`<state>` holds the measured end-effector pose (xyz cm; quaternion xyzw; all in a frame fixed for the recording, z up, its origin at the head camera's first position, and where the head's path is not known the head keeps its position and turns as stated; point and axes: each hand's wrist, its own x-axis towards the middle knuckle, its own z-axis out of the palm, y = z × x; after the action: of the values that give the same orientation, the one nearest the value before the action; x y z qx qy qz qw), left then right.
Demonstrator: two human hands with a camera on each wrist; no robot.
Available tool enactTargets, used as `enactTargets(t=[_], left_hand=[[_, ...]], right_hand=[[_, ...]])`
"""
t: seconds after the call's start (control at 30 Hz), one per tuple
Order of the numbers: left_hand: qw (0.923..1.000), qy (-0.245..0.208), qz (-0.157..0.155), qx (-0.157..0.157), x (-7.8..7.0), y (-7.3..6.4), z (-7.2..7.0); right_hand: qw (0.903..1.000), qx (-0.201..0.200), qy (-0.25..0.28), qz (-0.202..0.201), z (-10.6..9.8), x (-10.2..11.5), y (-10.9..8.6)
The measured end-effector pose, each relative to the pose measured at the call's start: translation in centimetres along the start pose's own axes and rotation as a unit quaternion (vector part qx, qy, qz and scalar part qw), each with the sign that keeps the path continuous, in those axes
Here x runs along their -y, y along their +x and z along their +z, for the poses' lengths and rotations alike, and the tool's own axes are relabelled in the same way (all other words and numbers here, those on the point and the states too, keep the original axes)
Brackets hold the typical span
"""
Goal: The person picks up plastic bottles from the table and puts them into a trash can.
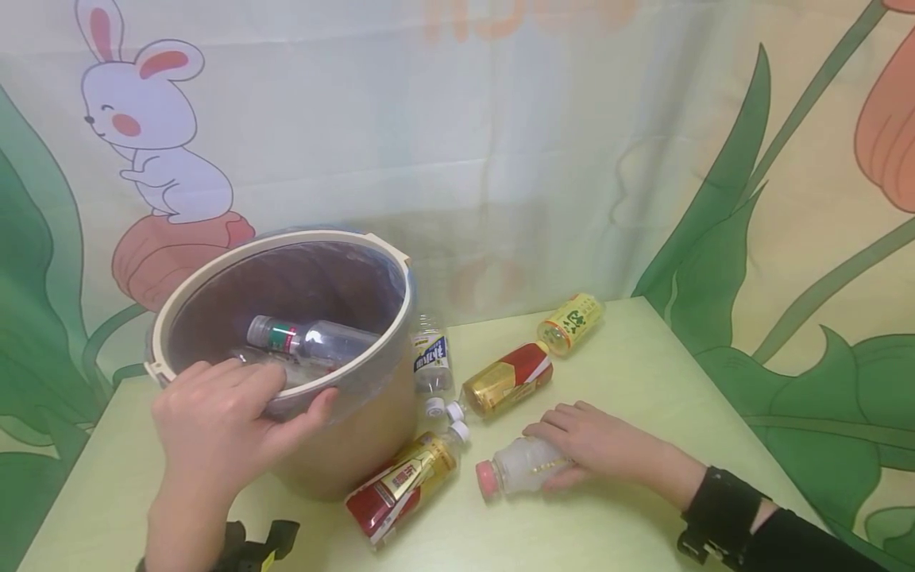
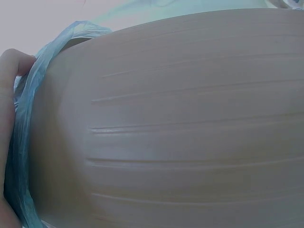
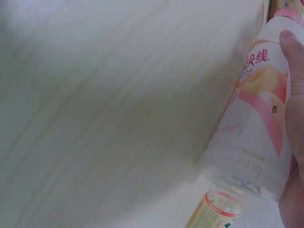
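Observation:
My left hand [image 1: 218,413] grips the near rim of a brown trash bin [image 1: 350,445], fingers over the edge and thumb outside. A bluish plastic liner [image 2: 28,118] is folded over that rim, as the left wrist view shows. Inside the bin lies a clear bottle [image 1: 336,342] with a grey cap, on top of other clear plastic. On the table, my right hand [image 1: 596,441] holds a white bottle with a pink cap [image 1: 518,467], lying on its side with the cap toward the bin. Its peach-pictured label [image 3: 259,95] shows in the right wrist view.
Between bin and right hand lies a red-and-gold bottle [image 1: 407,485]. Behind it are another red-and-gold bottle [image 1: 507,381], a clear bottle with a blue-and-white label [image 1: 432,357] beside the bin, and a yellow-labelled bottle [image 1: 572,322]. A printed cloth [image 1: 536,159] hangs behind the table [image 1: 643,365].

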<state>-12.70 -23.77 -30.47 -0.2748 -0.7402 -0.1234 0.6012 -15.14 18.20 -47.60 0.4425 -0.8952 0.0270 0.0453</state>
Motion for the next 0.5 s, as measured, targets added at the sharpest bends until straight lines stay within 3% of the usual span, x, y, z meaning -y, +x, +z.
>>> enactTargets(t=[0.5], left_hand=[[1.0000, -0.002, 0.005, 0.003, -0.34, 0.45, -0.22]], right_hand=[[0.9993, 0.001, 0.028, 0.025, -0.42, 0.30, -0.31]])
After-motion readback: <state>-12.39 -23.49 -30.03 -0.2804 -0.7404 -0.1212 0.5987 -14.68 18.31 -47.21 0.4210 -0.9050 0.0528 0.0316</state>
